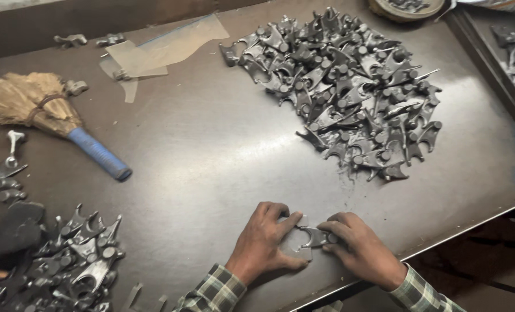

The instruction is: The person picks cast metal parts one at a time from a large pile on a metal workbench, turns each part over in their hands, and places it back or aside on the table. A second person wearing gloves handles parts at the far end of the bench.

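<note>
Forked metal part [317,236]: 1 dark grey forging with a round boss and 2 spreading prongs, lying flat on the tabletop, pinched at its right end by the right hand's [358,247] fingertips. Pale flat gauge plate [295,242]: just left of that grip, under the left hand's [266,241] fingers, touching the part's prongs.

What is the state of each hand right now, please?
Left hand: fingers curled, pressing a flat grey plate on the table.
Right hand: closed on a forked metal part.
</note>
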